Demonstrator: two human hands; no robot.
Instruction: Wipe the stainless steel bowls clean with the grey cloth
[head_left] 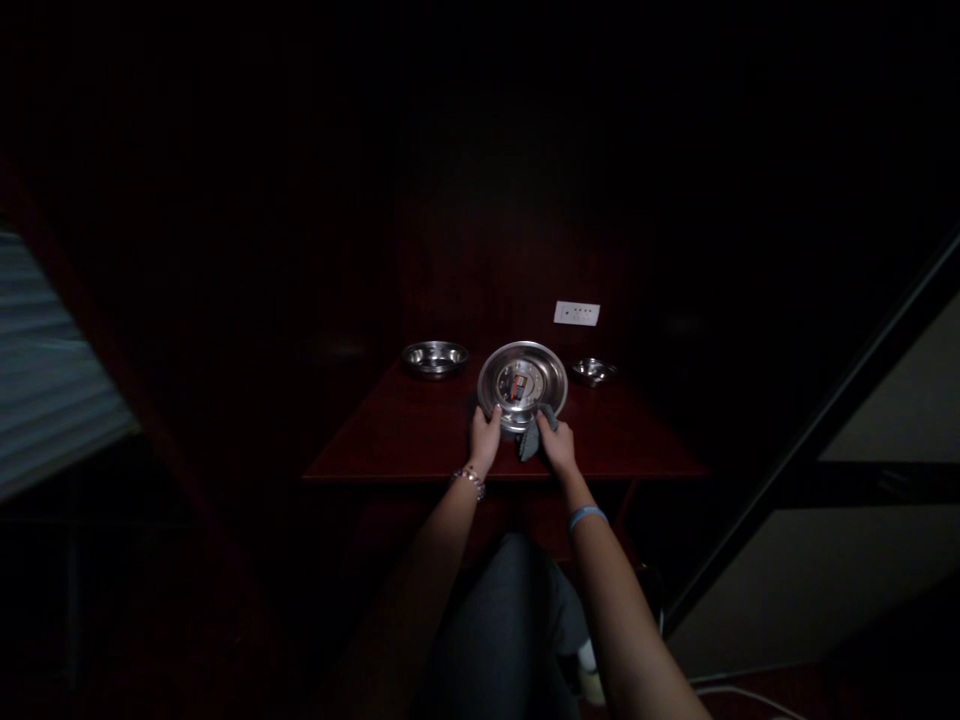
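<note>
A round shiny metal plate (551,385) with a small label in its centre is tilted up above the front half of the dark red table (405,440). My left hand (486,438) grips its lower left rim, thumb on the inside. At the lower right rim, my right hand (555,440) is closed on a grey cloth (529,441), which is pressed against the plate and hangs below it. The fingers behind the plate are hidden.
On the table's back left stands a metal bowl (435,360), and a smaller metal bowl (594,372) is at the back right. A white socket panel (577,313) is on the wall behind. My legs are under the table's front edge.
</note>
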